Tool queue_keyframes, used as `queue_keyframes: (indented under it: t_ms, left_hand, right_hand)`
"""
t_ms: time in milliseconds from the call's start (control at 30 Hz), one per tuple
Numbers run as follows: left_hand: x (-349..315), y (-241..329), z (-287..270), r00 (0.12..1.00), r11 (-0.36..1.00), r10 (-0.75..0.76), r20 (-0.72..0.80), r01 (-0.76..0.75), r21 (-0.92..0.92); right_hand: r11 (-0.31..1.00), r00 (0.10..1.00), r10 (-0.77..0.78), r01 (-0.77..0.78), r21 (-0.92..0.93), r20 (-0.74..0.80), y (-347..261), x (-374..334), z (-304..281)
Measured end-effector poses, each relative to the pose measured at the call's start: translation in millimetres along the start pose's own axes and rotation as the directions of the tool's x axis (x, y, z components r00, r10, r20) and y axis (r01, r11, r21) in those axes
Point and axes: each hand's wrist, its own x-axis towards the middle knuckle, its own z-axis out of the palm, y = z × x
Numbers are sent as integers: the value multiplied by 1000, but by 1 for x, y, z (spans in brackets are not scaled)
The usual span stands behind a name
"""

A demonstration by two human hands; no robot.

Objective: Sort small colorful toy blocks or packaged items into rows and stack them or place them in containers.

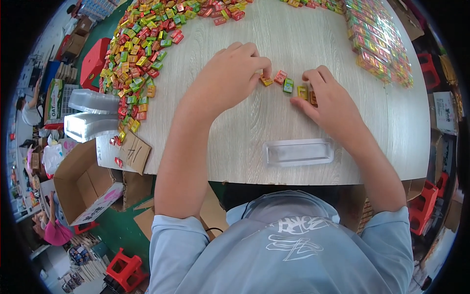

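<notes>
A short, slightly uneven row of small wrapped candy packets lies on the pale wood-grain table between my hands. My left hand [234,73] has thumb and forefinger closed on the yellow packet [266,81] at the row's left end. Beside it lie a red packet [280,77], a green packet [288,85] and a yellow-green packet [302,92]. At the right end, my right hand [329,98] curls its thumb and fingers around an orange packet [313,97], partly hidden by them. Nearer to me rests a clear plastic tray [299,152], with nothing visible in it.
A large heap of mixed candy packets [139,54] covers the table's far left. Clear plastic containers [93,126] are stacked at the left edge by a cardboard piece [134,153]. Wrapped packs of candy [379,44] stand far right. An open carton [88,183] sits below left.
</notes>
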Motion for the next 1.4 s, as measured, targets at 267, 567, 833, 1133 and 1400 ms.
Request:
queue_keyframes:
  t_ms: [267,567,833,1133,1400]
  left_hand:
    - [-1,6,4,995,995,-97,-30,96,-15]
    - [3,12,7,991,989,-124,51,128,-77]
    - [4,5,15,1000,987,-20,-19,17,-159]
    - [-13,-4,-14,990,984,-124,74,132,-118]
    - [-12,-5,-15,970,954,-196,143,222,-203]
  right_hand:
    - [989,993,-61,47,141,98,3,-10,-15]
    - [993,995,-85,80,85,53,2,19,3]
    - [993,993,-111,112,-42,25,-1,31,11]
    - [994,994,-105,105,-7,-33,-3,28,16]
    - [987,987,-157,156,-22,-38,1,29,17]
